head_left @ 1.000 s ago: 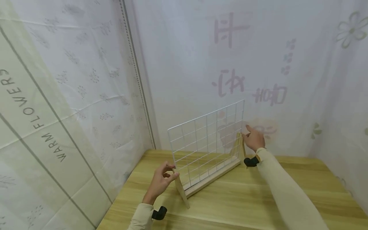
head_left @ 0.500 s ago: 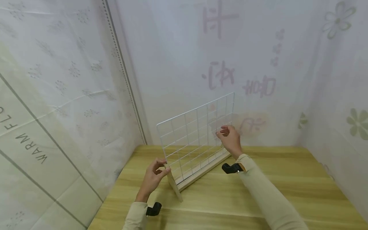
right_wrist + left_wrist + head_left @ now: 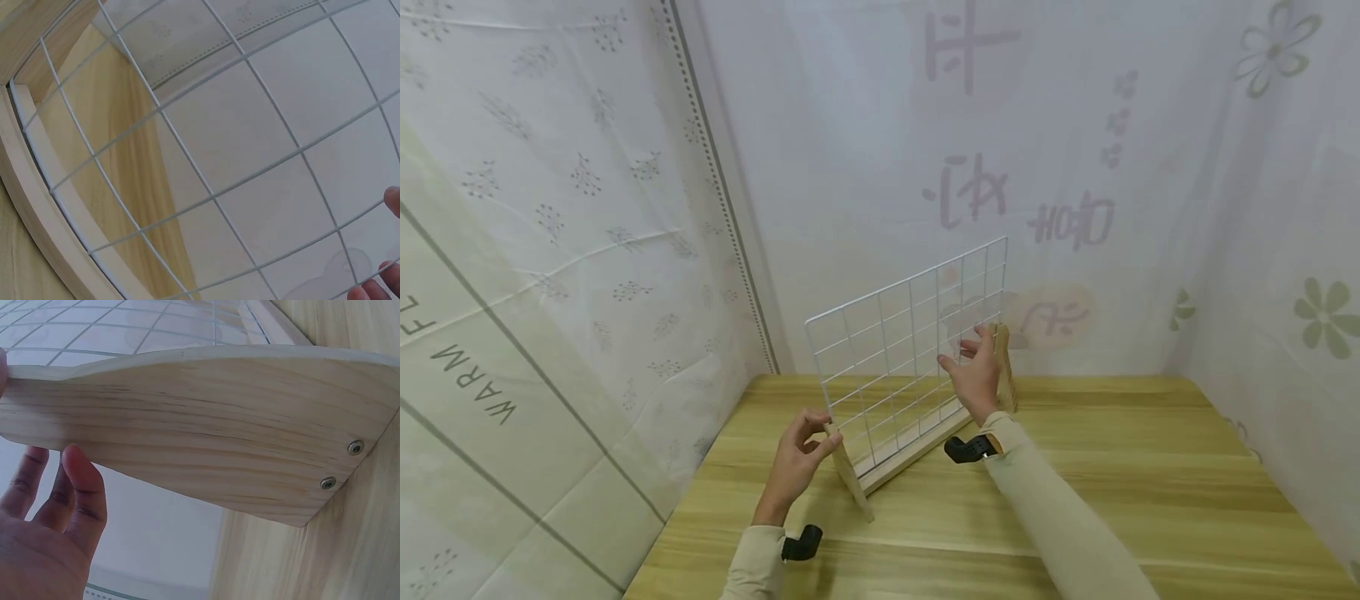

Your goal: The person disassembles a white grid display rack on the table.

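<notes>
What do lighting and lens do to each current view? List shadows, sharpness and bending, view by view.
Head: soft, even light, with a faint shadow on the tabletop beside the right sleeve; left wrist: side board crisp, grain and screws readable, its left end shaded; right wrist: wire grid and base bar bow, likely lens distortion, since head shows them straight.

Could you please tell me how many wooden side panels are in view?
2: one flat, pale wooden side panel, held by the left hand; a second panel, partly hidden behind the right hand.
</notes>
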{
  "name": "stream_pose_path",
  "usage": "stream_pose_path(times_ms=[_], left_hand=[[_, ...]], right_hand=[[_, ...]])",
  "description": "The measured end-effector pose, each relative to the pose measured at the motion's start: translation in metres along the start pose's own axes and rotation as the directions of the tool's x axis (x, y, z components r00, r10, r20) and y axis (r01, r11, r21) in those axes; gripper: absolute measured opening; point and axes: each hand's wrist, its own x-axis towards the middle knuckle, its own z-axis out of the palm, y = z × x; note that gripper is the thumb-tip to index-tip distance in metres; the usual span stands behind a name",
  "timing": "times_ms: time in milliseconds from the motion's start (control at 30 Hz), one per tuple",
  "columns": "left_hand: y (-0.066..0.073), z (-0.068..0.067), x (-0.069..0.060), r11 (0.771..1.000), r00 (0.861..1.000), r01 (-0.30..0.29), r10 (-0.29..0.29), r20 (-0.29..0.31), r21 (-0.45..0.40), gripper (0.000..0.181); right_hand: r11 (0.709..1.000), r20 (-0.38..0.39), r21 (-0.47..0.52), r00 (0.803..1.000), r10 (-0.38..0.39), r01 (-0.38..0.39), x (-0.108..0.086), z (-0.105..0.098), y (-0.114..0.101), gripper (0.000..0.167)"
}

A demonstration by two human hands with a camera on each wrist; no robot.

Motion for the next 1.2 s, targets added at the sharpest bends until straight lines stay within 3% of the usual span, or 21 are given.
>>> stream_pose_path(times_ms=[300, 633, 933, 1200], left_hand=[[-0.001, 0.002, -0.002, 1.000, 1.000, 0.010, -0.010, -0.016, -0.006, 0.023], [0.000, 0.003, -0.003, 0.999, 0.999, 0.041, -0.041, -0.018, -0.014, 0.024], [0.008, 0.003, -0.006, 0.992, 1.000, 0.008, -0.005, -0.022, 0.127, 0.022], [0.008, 0.004, -0.008, 0.982, 0.998, -0.032, 0.040, -0.040, 0.188, 0.019]], right_hand=[[0.995, -0.059, -0.071, 0.996, -0.071, 0.067, 0.000, 0.010, 0.004, 0.071], [0.983, -0.043, -0.181, 0.998, -0.048, 0.040, 0.003, 0.013, -0.003, 0.064], [0.989, -0.050, -0.134, 0.997, -0.065, 0.057, 0.006, 0.017, -0.006, 0.059], [0.987, -0.046, -0.128, 0.993, -0.107, 0.100, 0.012, 0.018, -0.017, 0.057]])
